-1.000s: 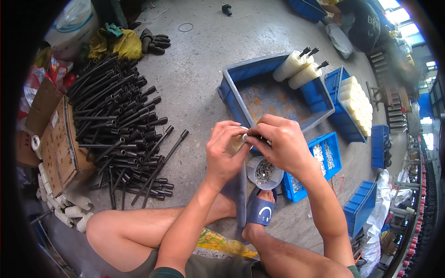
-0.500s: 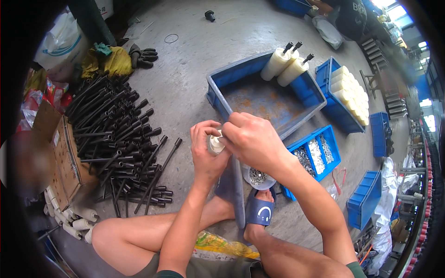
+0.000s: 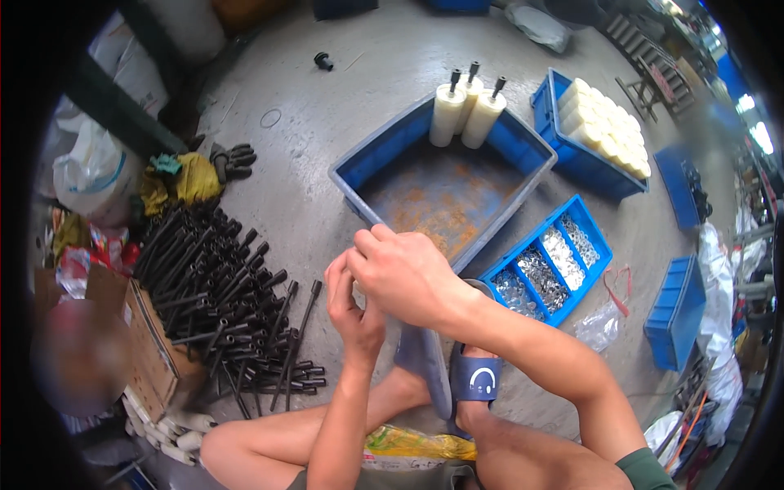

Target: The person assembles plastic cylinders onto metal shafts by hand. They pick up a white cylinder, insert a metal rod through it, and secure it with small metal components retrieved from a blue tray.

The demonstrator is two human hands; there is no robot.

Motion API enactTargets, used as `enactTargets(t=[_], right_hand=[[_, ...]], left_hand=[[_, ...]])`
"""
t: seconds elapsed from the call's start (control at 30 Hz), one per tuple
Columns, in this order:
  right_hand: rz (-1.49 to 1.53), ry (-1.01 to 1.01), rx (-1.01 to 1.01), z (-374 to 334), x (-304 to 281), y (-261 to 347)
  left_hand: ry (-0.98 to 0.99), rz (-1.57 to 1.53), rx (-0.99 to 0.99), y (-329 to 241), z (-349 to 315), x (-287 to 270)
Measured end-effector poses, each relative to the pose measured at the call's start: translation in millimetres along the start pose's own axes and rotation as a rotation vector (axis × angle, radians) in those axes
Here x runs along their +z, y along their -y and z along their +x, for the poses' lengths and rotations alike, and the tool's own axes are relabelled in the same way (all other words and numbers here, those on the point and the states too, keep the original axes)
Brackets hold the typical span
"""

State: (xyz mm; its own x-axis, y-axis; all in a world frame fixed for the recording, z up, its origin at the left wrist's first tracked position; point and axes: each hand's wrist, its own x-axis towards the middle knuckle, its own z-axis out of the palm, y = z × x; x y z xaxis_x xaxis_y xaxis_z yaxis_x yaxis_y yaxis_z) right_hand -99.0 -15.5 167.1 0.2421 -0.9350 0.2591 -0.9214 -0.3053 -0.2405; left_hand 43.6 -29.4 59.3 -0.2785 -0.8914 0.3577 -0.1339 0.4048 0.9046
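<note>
My left hand [image 3: 357,317] is closed with its fingers bent, held up in front of me. Half a second ago a white roller showed between its fingers; both hands now hide it. Over the left fingers my right hand [image 3: 402,267] is closed, its fingertips pressed together. Whatever is pinched in them is hidden. Just beyond the hands stands a large blue tub [image 3: 549,163], rust-stained inside. Three cream rollers [image 3: 482,118] with black stems stand upright in its far corner.
A heap of black rods [image 3: 220,286] and a cardboard box [image 3: 151,339] lie left. To the right are a divided blue tray [image 3: 603,245] of small metal parts, a blue crate [image 3: 604,167] of cream rollers and another blue crate [image 3: 676,314]. My sandal [image 3: 476,377] is below.
My right hand has moved over the left fingers, covering the white roller that showed before. The whole view has shifted, and the divided tray shows more fully.
</note>
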Motion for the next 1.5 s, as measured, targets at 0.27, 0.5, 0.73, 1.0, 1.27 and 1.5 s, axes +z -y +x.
enactTargets(t=[0.27, 0.5, 0.73, 1.0, 1.27, 1.5], right_hand=[[-0.029, -0.107, -0.028, -8.8, 2.1, 5.2], [-0.036, -0.090, -0.006, -18.0, -0.6, -1.7], [0.021, -0.161, 0.035, -17.2, 1.0, 0.9], [-0.007, -0.074, 0.055, -10.2, -3.4, 7.3], [0.068, -0.012, 0.276, 7.2, 9.8, 6.8], [0.330, -0.125, 0.433, -37.0, 1.7, -3.4]], left_hand=[[-0.088, 0.039, 0.031, -11.4, -4.6, 4.9], [-0.120, 0.138, 0.105, -14.1, -1.9, 11.6], [-0.206, 0.135, 0.113, -15.3, 9.3, 9.1], [-0.210, 0.243, 0.072, -17.2, 12.8, 5.2], [-0.086, 0.214, 0.143, -25.7, 19.1, -27.7], [-0.281, 0.297, 0.076, -33.2, 80.5, -124.0]])
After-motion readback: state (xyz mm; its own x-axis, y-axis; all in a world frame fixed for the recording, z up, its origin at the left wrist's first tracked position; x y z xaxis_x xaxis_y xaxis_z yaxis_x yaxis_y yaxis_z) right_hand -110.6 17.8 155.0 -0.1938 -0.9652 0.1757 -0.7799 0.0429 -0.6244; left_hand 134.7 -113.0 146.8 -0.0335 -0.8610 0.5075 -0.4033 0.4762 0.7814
